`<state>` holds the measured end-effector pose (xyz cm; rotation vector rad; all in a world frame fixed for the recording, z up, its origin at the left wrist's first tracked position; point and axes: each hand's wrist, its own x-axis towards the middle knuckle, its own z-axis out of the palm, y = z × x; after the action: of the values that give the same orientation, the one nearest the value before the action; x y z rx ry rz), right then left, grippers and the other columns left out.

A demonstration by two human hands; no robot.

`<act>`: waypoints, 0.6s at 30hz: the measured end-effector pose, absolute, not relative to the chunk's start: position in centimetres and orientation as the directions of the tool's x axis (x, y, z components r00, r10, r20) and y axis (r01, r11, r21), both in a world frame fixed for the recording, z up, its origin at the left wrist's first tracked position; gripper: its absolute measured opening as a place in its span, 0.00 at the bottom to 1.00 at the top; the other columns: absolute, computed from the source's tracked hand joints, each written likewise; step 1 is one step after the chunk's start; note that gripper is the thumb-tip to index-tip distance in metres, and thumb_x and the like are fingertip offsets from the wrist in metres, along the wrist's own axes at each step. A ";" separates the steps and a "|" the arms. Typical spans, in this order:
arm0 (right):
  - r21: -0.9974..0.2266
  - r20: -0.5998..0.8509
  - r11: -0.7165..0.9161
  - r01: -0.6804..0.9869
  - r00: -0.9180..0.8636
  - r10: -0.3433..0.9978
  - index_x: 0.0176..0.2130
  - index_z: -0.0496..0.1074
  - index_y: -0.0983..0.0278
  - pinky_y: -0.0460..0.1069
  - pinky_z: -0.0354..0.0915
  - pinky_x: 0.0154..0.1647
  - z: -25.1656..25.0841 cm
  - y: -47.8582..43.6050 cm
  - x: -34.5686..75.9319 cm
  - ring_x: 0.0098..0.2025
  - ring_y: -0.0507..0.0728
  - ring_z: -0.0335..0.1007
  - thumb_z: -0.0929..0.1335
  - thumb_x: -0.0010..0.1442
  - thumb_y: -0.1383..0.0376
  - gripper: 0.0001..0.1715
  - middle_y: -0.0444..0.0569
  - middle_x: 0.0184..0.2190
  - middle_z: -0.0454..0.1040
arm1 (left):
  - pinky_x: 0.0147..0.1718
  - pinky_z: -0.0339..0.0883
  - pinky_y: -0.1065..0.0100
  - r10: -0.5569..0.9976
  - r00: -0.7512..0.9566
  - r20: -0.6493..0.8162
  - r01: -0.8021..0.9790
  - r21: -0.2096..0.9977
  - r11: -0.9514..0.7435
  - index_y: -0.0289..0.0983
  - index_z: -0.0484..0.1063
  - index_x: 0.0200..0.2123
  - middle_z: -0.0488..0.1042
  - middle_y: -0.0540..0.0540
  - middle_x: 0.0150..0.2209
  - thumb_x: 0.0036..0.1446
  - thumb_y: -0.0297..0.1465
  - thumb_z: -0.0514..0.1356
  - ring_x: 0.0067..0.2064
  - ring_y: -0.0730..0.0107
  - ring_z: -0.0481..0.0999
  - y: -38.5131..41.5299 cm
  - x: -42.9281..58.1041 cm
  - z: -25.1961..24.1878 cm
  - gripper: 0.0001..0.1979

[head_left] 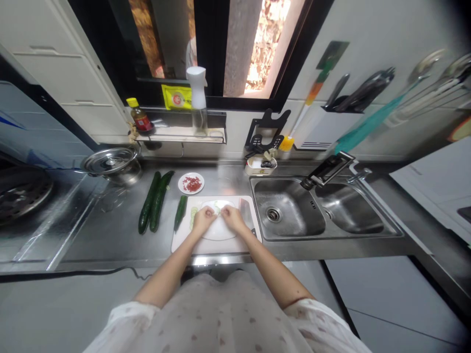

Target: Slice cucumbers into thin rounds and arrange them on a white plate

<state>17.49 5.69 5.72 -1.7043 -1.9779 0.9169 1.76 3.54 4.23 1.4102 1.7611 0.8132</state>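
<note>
Over a white plate (220, 231) my two hands nearly meet, fingertips pinched. Between my left hand (203, 219) and my right hand (233, 218) shows a small pale green cucumber slice (217, 210), held by both; its outline is partly hidden by the fingers. Under the plate lies a white cutting board (198, 246). More cucumber slices (193, 213) are on the board just left of my left hand. A cut length of cucumber (180, 213) rests at the board's left edge. To the right of my right hand lies a knife (246, 210), its blade partly covered by the plate and hand.
Two whole cucumbers (153, 203) lie on the steel counter to the left. A small plate of red bits (191, 183) stands behind the board. On the right is a double sink (290, 238) with a faucet (327, 169). A lidded pot (114, 164) stands back left.
</note>
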 end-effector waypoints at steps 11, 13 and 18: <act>-0.482 -0.224 0.039 0.875 -0.167 0.960 0.42 0.74 0.66 0.44 0.56 0.38 4.7 8.8 16.7 0.42 0.55 0.69 0.61 0.63 0.70 0.13 0.54 0.41 0.77 | 0.30 0.56 0.71 0.966 -0.128 -0.226 0.756 0.607 0.243 0.38 0.74 0.33 0.77 0.47 0.31 0.51 0.31 0.62 0.33 0.68 0.72 7.1 2.2 3.4 0.05; -0.455 -0.241 0.038 0.890 -0.164 0.957 0.42 0.74 0.67 0.44 0.56 0.38 4.4 9.2 16.5 0.42 0.55 0.69 0.61 0.63 0.70 0.13 0.55 0.42 0.77 | 0.30 0.56 0.70 0.963 -0.129 -0.236 0.782 0.573 0.245 0.38 0.74 0.34 0.78 0.47 0.33 0.52 0.32 0.61 0.34 0.67 0.73 7.4 2.2 3.3 0.06; -0.403 -0.262 0.059 0.914 -0.177 0.949 0.43 0.73 0.67 0.45 0.55 0.38 3.9 10.1 16.2 0.43 0.56 0.69 0.60 0.64 0.69 0.14 0.56 0.43 0.76 | 0.33 0.58 0.69 0.963 -0.126 -0.240 0.823 0.517 0.236 0.39 0.74 0.36 0.78 0.44 0.36 0.54 0.32 0.59 0.38 0.64 0.74 7.9 2.5 3.2 0.06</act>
<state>16.16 10.08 3.92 -1.9676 -2.2329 0.7540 2.47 7.86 3.17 1.6288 1.9922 0.3504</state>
